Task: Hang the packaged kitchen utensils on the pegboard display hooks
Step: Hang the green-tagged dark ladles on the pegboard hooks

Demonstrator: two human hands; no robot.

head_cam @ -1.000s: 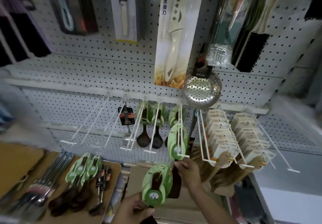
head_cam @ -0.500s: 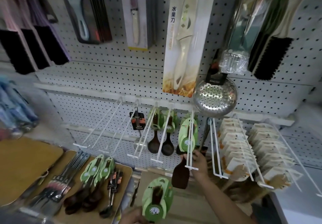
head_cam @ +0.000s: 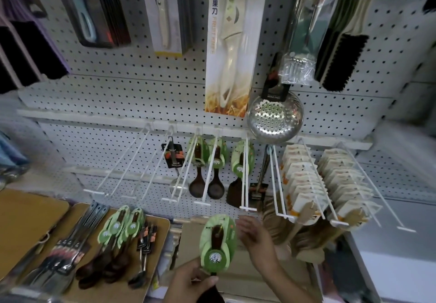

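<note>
1. Low centre of the frame: my left hand (head_cam: 192,283) grips a dark wooden utensil on a green card (head_cam: 218,243), thumb and fingers curled round the part just below the card. The card stands upright, facing me.

2. My right hand (head_cam: 256,237) is just right of that card, fingers loose and spread toward its edge. It holds nothing; I cannot tell whether the fingertips touch the card.

3. Middle of the frame: white hooks (head_cam: 245,175) stick out from the pegboard (head_cam: 118,95). A green-carded spatula (head_cam: 240,173) hangs on the double hook directly above my hands, pushed well back.

4. Left of it, two green-carded dark spoons (head_cam: 207,170) hang on neighbouring hooks, with a steel ladle on a black card (head_cam: 175,161) beyond them. The hooks farther left are bare.

5. Right of centre: two hooks packed with beige-carded wooden utensils (head_cam: 304,184).

6. Lower left: a board (head_cam: 162,236) with more stock lying flat — steel utensils, green-carded dark spoons (head_cam: 120,234), small black-carded items.

7. Upper frame: a boxed fruit knife (head_cam: 230,43), a perforated steel skimmer (head_cam: 274,117) and a black brush (head_cam: 339,59) hang on the pegboard.
</note>
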